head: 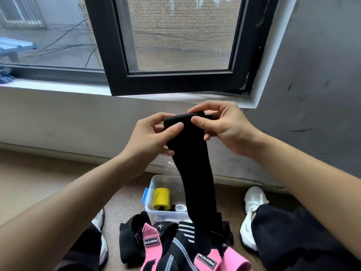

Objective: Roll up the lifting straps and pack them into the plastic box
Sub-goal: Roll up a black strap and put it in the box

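A long black strap (pixel 197 184) hangs from both my hands, held up in front of the wall below the window. My left hand (pixel 150 137) pinches its folded top end from the left, thumb on the front. My right hand (pixel 220 126) pinches the same end from the right. The strap's tail drops to a pile of pink and black straps (pixel 172 249) on the floor. Behind the pile stands the clear plastic box (pixel 154 207) with a blue latch; inside it lie a rolled yellow strap (pixel 162 198) and a white roll (pixel 180 207).
My two white shoes (pixel 252 216) and dark trouser legs flank the pile on the brown floor. A grey wall and white sill (pixel 78 87) rise ahead, with a black-framed window (pixel 175 79) above. Blue cloth lies on the sill at far left.
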